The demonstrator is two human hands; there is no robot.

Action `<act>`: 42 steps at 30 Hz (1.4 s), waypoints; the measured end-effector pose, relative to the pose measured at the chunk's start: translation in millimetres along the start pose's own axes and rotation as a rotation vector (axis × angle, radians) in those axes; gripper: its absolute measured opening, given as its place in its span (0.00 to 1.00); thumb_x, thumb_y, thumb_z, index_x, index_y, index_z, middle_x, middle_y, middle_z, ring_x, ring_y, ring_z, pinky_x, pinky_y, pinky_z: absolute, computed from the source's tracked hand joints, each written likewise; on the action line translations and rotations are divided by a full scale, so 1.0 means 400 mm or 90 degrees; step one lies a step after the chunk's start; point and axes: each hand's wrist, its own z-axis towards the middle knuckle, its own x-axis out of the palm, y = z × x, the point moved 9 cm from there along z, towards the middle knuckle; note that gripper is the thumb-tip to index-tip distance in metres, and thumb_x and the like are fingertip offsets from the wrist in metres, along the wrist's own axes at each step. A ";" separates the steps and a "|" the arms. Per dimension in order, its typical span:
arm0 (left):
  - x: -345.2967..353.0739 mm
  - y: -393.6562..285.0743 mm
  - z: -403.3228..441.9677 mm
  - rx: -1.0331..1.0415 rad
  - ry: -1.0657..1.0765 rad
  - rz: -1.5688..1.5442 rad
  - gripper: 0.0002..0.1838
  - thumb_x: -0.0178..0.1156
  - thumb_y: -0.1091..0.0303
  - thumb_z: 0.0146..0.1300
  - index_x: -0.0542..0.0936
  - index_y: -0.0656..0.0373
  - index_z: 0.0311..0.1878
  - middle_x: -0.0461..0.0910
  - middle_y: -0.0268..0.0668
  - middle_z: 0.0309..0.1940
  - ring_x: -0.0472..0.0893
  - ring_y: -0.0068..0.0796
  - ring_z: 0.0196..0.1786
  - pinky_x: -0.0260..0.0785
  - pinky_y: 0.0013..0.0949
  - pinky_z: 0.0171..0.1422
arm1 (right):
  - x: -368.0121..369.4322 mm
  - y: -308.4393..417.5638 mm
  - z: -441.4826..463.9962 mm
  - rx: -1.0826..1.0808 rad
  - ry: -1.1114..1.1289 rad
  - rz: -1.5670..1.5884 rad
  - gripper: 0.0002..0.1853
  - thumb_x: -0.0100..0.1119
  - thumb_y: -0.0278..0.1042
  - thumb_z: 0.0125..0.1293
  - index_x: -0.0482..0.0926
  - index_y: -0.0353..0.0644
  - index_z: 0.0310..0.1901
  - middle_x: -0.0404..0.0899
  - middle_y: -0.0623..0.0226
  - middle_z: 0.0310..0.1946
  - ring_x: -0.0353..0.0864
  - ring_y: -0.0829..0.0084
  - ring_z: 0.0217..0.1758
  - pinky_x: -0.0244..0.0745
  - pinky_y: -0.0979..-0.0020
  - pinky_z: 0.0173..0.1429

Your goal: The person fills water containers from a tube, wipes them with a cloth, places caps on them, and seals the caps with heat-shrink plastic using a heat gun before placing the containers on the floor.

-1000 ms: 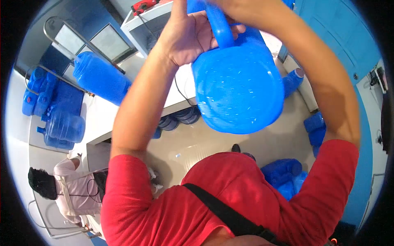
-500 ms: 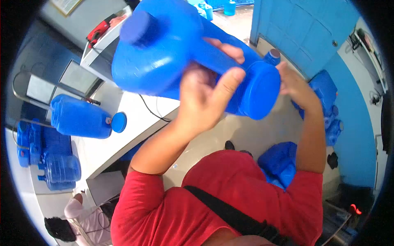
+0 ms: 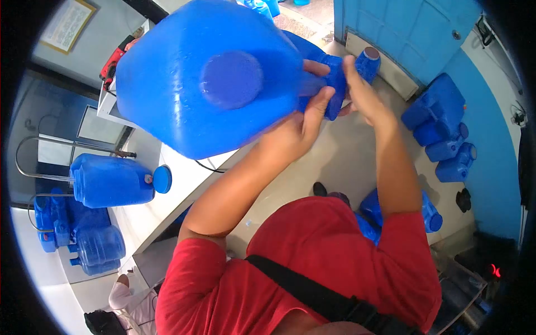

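Note:
A large blue water jug is held up in front of me, tilted, with its small round dark-blue cap facing me. My left hand is closed round the jug's handle, with the thumb on the near side. At the jug's right end, my right hand grips the wide blue cap; some of its fingers are hidden behind it. Another blue container with a brown-topped cap appears just beyond my right hand.
On the white counter at left lies a blue jug beside a metal pipe. More blue containers stand along the right wall, and others are by my feet. A blue door is ahead. Someone's pale sleeve shows lower left.
The jug has turned so its small cap faces me more directly, and it has moved lower. Its wide cap has swung away from me. My right hand has moved left, onto that cap.

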 end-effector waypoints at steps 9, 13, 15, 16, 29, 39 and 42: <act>0.072 0.017 0.041 0.108 0.110 0.142 0.16 0.65 0.76 0.68 0.74 0.64 0.56 0.79 0.40 0.51 0.80 0.30 0.51 0.71 0.31 0.56 | -0.028 0.068 0.019 -0.262 -0.022 -0.152 0.39 0.53 0.62 0.71 0.62 0.41 0.72 0.63 0.52 0.71 0.72 0.55 0.68 0.78 0.60 0.58; 0.122 0.042 0.053 0.079 0.160 0.114 0.15 0.65 0.76 0.67 0.76 0.64 0.55 0.80 0.40 0.49 0.80 0.30 0.48 0.72 0.32 0.53 | -0.071 0.026 0.027 -0.195 0.008 -0.067 0.39 0.65 0.51 0.68 0.60 0.47 0.74 0.65 0.52 0.68 0.74 0.59 0.64 0.74 0.58 0.63; 0.149 0.042 0.068 0.101 0.175 0.114 0.12 0.66 0.76 0.67 0.77 0.63 0.52 0.81 0.40 0.46 0.81 0.30 0.47 0.72 0.32 0.51 | -0.083 0.079 -0.006 -0.413 -0.020 -0.064 0.39 0.66 0.51 0.67 0.59 0.46 0.74 0.66 0.53 0.67 0.75 0.59 0.63 0.75 0.58 0.62; 0.163 0.043 0.070 0.102 0.181 0.108 0.12 0.66 0.76 0.67 0.77 0.63 0.52 0.81 0.40 0.46 0.81 0.30 0.47 0.72 0.32 0.51 | -0.089 0.017 0.027 -0.205 -0.034 0.080 0.42 0.69 0.50 0.63 0.59 0.44 0.73 0.66 0.52 0.67 0.74 0.59 0.64 0.72 0.59 0.65; 0.323 0.370 0.168 0.291 0.294 0.346 0.15 0.70 0.67 0.61 0.83 0.59 0.50 0.84 0.49 0.45 0.82 0.53 0.47 0.74 0.50 0.53 | -0.489 -0.207 -0.185 -0.242 -0.514 -0.382 0.49 0.81 0.43 0.46 0.63 0.44 0.69 0.64 0.46 0.65 0.64 0.46 0.69 0.60 0.48 0.73; 0.433 0.372 0.225 0.296 0.303 0.305 0.13 0.69 0.66 0.64 0.82 0.59 0.49 0.84 0.48 0.44 0.83 0.51 0.47 0.75 0.46 0.54 | -0.556 -0.173 -0.288 -0.192 -0.617 -0.525 0.52 0.80 0.43 0.47 0.61 0.43 0.73 0.62 0.40 0.65 0.62 0.41 0.69 0.58 0.45 0.73; 0.444 0.297 0.237 0.258 0.252 0.231 0.13 0.67 0.64 0.66 0.82 0.62 0.47 0.83 0.48 0.41 0.83 0.51 0.43 0.75 0.47 0.49 | -0.513 -0.087 -0.225 -0.268 -0.562 -0.455 0.52 0.79 0.44 0.48 0.61 0.43 0.74 0.65 0.43 0.65 0.64 0.43 0.69 0.58 0.47 0.74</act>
